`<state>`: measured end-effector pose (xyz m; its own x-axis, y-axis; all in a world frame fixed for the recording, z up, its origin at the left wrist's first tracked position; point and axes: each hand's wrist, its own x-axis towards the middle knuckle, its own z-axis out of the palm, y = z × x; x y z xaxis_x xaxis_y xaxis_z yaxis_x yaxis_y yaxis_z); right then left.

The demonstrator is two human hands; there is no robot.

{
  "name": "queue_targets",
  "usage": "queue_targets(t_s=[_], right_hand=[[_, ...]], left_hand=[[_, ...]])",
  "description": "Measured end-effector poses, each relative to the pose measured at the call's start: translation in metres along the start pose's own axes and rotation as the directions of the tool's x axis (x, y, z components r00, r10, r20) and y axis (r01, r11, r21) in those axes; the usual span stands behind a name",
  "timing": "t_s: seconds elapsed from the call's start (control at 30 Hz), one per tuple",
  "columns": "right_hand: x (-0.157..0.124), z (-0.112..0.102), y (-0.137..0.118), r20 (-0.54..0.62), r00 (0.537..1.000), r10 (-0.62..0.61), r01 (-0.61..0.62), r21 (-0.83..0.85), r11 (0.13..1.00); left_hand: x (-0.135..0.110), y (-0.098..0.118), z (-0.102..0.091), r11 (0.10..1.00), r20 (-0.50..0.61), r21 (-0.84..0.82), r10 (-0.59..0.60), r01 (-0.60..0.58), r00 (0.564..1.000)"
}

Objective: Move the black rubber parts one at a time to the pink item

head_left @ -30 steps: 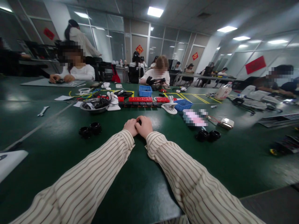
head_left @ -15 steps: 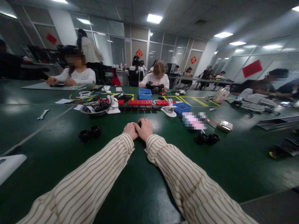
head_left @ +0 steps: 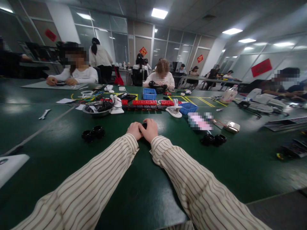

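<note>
Though wall signs [head_left: 261, 67] are unreadable, left hand [head_left: 134, 130] and right hand [head_left: 150, 129] clasp a black part [head_left: 144, 125]

It's a small black part [head_left: 144, 125], pinched between the left hand [head_left: 134, 130] and right hand [head_left: 150, 129], so only a dark sliver peeks out on top. It's down on the green table [head_left: 59, 147] at 12 o'clock. Shape's too hidden to tell.

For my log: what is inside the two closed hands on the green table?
Between the left hand and the right hand only a small black piece shows. Both hands cover the rest of it, so its shape cannot be told.
</note>
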<state>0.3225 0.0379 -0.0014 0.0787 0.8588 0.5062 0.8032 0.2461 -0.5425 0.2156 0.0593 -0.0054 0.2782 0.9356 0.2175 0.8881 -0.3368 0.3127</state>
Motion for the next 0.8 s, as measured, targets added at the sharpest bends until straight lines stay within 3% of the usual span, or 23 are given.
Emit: queue_targets(t_s=[0.43,0.6,0.8], right_hand=[[0.0008,-0.0026,-0.0002,0.043,0.995,-0.089,0.087,0.04,0.995],[-0.0008,-0.0017,-0.0004,0.038,0.993,-0.107,0.106,0.041,0.994],[-0.0005,-0.0021,-0.0008,0.016,0.999,-0.04,0.04,0.011,0.999]], left_hand=[[0.0046,-0.0064,0.0066,0.995,0.014,0.017,0.094,-0.094,0.996],[0.0029,-0.0055,0.0062,0.997,-0.01,0.025,0.074,-0.074,0.997],[0.0033,-0.0055,0.0043,1.0,-0.012,0.016,0.027,-0.027,1.0]])
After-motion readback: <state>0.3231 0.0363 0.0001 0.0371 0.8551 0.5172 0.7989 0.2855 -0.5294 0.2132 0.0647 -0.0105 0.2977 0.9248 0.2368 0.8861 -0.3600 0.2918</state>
